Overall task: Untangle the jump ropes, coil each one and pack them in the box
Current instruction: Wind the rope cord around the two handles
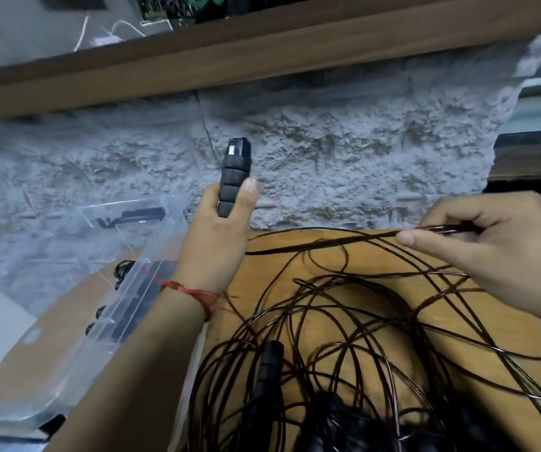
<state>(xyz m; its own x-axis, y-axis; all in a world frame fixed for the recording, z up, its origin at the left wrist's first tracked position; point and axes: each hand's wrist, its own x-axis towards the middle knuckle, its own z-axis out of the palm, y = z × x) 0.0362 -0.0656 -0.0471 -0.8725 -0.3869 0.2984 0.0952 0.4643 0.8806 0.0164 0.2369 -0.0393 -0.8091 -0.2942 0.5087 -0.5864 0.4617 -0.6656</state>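
The left hand (217,230) is curled round a black ribbed handle (234,177) and holds it upright above the far edge of the desk (262,262), the thumb lying along the handle's right side. A red thread (194,293) is tied round that wrist. The right hand (491,249) is raised over the far right corner of the desk and pinches a thin black strand (344,243) between thumb and forefinger; the strand runs leftwards from the pinch, nearly level, towards the left hand. Beneath both hands the tangle of ropes (344,321) lies sprawled over the wooden desk in loose, crossing loops. A second handle (267,367) lies in the tangle near the front edge. The clear plastic box (106,243) stands just beside the desk on its left, lower down, with dark rope handles (138,215) showing through its walls. Behind it all is a rough grey surface (327,141).
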